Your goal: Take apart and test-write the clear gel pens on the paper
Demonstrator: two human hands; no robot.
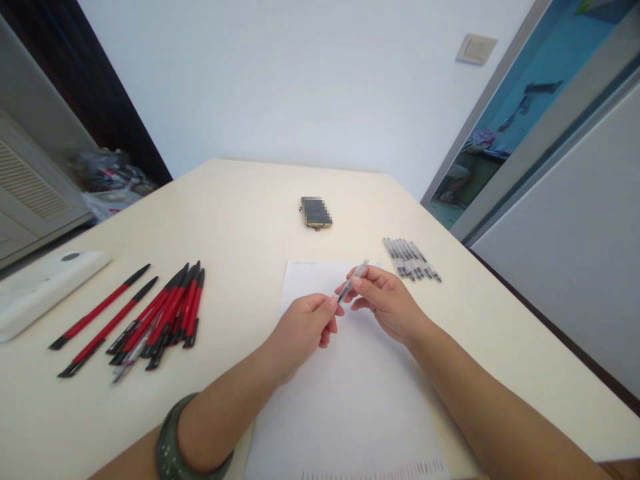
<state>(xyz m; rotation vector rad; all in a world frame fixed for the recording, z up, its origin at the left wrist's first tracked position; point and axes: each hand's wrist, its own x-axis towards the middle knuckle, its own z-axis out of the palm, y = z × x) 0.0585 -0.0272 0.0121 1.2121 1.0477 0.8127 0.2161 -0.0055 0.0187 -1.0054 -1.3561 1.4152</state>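
Observation:
Over the white paper (pixel 345 400), a clear pen (pixel 354 277) is held between both hands, tilted with its upper end to the right. My left hand (pixel 307 320) pinches its lower end. Higher up the barrel, my right hand (pixel 387 300) grips it with thumb and fingers. Short pen strokes run along the paper's near edge, and faint writing shows at its far edge. To the right lies a row of similar clear pens (pixel 410 259). A pile of red and black pens (pixel 170 310) lies left of the paper, with a clear pen (pixel 131 360) among them.
A phone-like dark object (pixel 316 212), partly pixelated, lies beyond the paper. A white power strip or similar flat case (pixel 47 287) sits at the table's left edge. The cream table (pixel 260 193) meets the wall at the back. A doorway opens at the right.

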